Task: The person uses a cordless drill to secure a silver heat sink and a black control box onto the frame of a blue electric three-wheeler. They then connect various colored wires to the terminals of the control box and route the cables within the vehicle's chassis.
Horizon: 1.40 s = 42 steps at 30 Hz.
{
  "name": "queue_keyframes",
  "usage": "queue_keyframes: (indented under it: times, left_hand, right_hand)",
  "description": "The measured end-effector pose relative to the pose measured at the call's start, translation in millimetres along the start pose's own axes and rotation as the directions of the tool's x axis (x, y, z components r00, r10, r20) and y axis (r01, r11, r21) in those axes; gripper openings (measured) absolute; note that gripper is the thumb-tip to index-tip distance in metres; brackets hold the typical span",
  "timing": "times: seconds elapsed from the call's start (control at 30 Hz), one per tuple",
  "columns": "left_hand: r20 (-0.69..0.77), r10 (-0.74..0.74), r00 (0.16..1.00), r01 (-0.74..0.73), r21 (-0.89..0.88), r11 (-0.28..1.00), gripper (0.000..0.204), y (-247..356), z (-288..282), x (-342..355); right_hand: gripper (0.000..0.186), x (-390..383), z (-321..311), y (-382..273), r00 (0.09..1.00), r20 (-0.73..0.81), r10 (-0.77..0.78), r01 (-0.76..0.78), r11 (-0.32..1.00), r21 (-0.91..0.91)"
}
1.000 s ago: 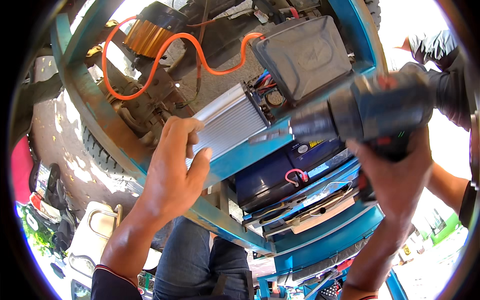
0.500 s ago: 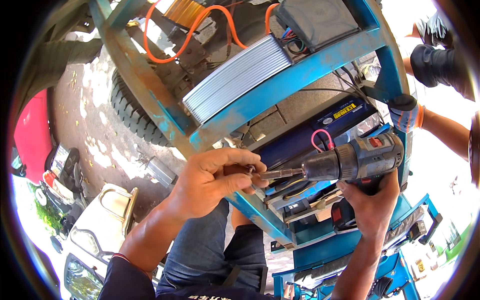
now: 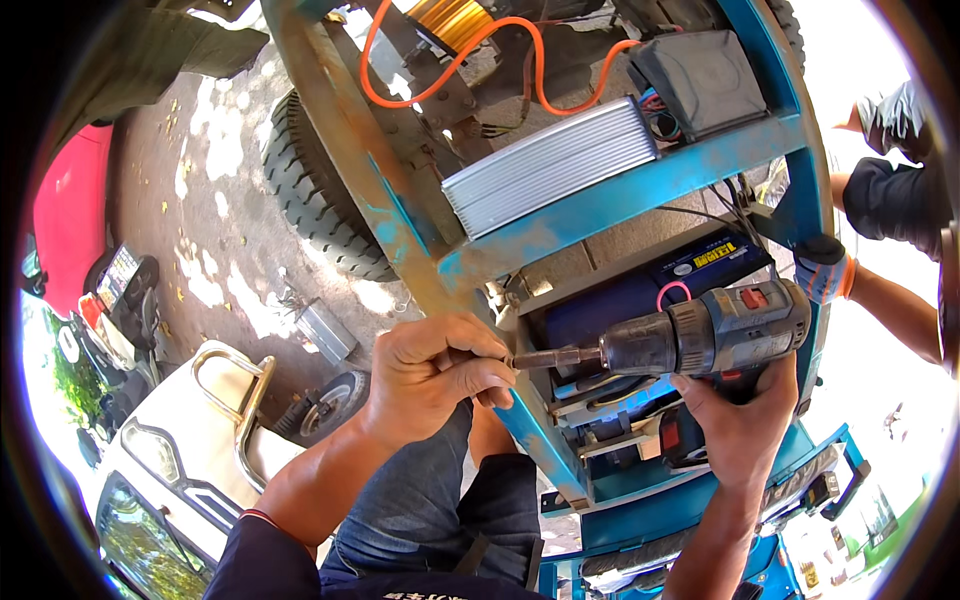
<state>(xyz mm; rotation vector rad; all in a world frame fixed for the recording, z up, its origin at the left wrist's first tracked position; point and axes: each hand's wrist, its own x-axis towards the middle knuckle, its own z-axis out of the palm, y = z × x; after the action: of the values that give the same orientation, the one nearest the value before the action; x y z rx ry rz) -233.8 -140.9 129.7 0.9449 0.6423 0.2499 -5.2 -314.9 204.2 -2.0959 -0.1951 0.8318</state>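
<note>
My right hand (image 3: pixel 740 425) grips the handle of a dark cordless drill (image 3: pixel 700 335) that points left. My left hand (image 3: pixel 440 370) is closed around the tip of the drill's bit holder (image 3: pixel 555 357), pinching something small that I cannot make out. Both hands are in front of a blue metal vehicle frame (image 3: pixel 640 190). A ribbed silver controller box (image 3: pixel 550 175) sits on the frame's crossbar above the drill. A dark blue battery (image 3: pixel 640 295) lies behind the drill.
An orange cable (image 3: pixel 450 60) loops over the top of the frame beside a black box (image 3: pixel 700 70). A tyre (image 3: pixel 310 190) stands at the left on the paved ground. Another person's gloved hand (image 3: pixel 825 270) holds the frame at the right. A white vehicle front (image 3: pixel 180 450) is at lower left.
The drill has dropped from the controller box to below the crossbar. My left hand left the controller box and closed on the drill's tip. The view tilted down.
</note>
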Motion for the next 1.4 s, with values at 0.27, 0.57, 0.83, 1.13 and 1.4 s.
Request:
queue_keyframes:
  times: [0.27, 0.57, 0.83, 1.13, 1.4]
  left_hand:
    - [-0.131, -0.218, 0.967, 0.157, -0.367, 0.917, 0.009, 8, -16, 0]
    - [-0.158, -0.144, 0.977, 0.143, -0.022, 0.99, 0.016, 17, -35, -9]
    - [-0.002, -0.388, 0.922, 0.376, -0.24, 0.895, 0.021, 27, -44, -8]
    - [-0.072, -0.315, 0.946, 0.306, -0.117, 0.945, 0.017, 28, -48, 14]
    - [-0.282, -0.1, 0.954, 0.109, 0.015, 0.994, 0.02, 19, -72, 74]
  right_hand:
    - [0.068, 10, 31, -6, 0.993, -0.009, -0.115, 0.114, 0.991, -0.077]
    - [0.074, 28, 50, -32, 0.988, 0.154, -0.014, 0.039, 0.987, -0.156]
    - [0.072, 52, 51, -45, 0.939, 0.34, -0.051, 0.147, 0.953, -0.264]
    - [0.064, 97, 86, -106, 0.843, 0.473, -0.256, 0.462, 0.795, -0.393]
    - [0.05, 150, 171, -178, 0.562, 0.76, -0.327, 0.827, 0.259, -0.499]
